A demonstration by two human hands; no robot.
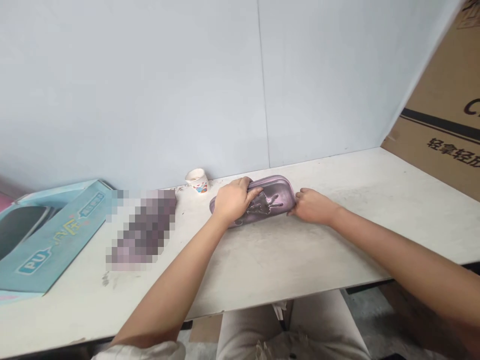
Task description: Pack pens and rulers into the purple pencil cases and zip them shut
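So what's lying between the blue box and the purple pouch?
In the head view, a pixelated object lies on the table between the blue box and the purple pouch; the blur hides what it is.

On the table [285,260], a zip case [272,200] lies under the left hand [233,200], with the right hand [313,206] at its end — a paper cup [196,180] just behind, a blurred object [141,230] to its left, then a flat box [56,235] — and a cardboard carton [438,115] beyond the table's right end.

Purple case [273,197] partly hidden by the left hand [234,200], blurred object [142,230] unreadable, teal box [48,235] cut off left
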